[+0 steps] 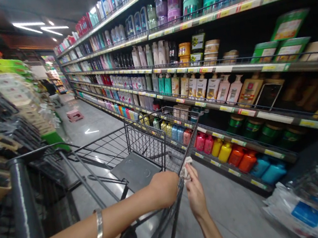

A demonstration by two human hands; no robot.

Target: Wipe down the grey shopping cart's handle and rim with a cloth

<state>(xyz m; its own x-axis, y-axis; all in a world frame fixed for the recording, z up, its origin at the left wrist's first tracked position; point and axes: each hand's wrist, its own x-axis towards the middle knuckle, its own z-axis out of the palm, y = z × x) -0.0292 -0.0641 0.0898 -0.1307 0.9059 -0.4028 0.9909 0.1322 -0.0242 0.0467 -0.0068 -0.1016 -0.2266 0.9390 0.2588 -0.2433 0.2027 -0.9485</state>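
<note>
A dark wire shopping cart [103,142] stands in a store aisle, with a grey seat flap [136,171] inside it. My left hand [166,188], with a silver bracelet on its wrist, reaches across the cart to its right side rail. Its fingers are curled in, and what they hold, if anything, is hidden. On the outer side of the same rail my right hand [195,188] presses a crumpled whitish cloth [186,170] against the metal, fingers pointing up.
Tall shelves [216,105] of bottles and jars line the right side. Stacked packages [5,88] stand at the left. A pink stool [74,115] sits on the floor farther down the aisle, near a crouching person [49,88]. Plastic-wrapped packs [308,208] lie at the lower right.
</note>
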